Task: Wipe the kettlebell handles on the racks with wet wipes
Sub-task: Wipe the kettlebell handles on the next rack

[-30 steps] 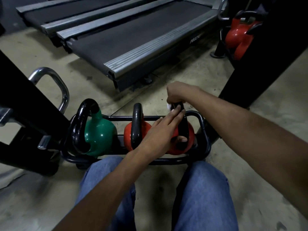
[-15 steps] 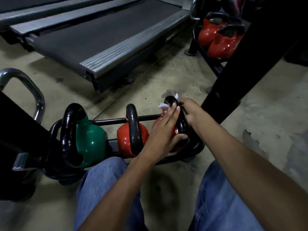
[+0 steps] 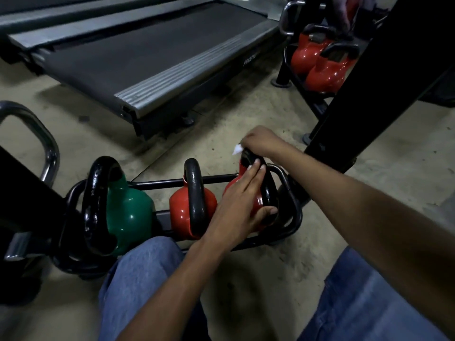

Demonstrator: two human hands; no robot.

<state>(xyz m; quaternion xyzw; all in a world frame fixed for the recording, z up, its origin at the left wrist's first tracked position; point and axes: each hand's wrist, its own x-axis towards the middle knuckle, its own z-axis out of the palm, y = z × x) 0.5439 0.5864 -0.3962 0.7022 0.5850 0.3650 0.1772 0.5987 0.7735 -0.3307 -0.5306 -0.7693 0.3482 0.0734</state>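
While the left hand braced the rightmost red kettlebell in the floor rack, fingers straight and together across its black handle and thumb spread against the near leg, the right hand curled over the handle's top, fingers clamped on a white wipe. Doing this well probably meant wrapping the wipe right round the bar, drawing it down both legs, and shifting the bracing fingers so no patch beneath them went unwiped.
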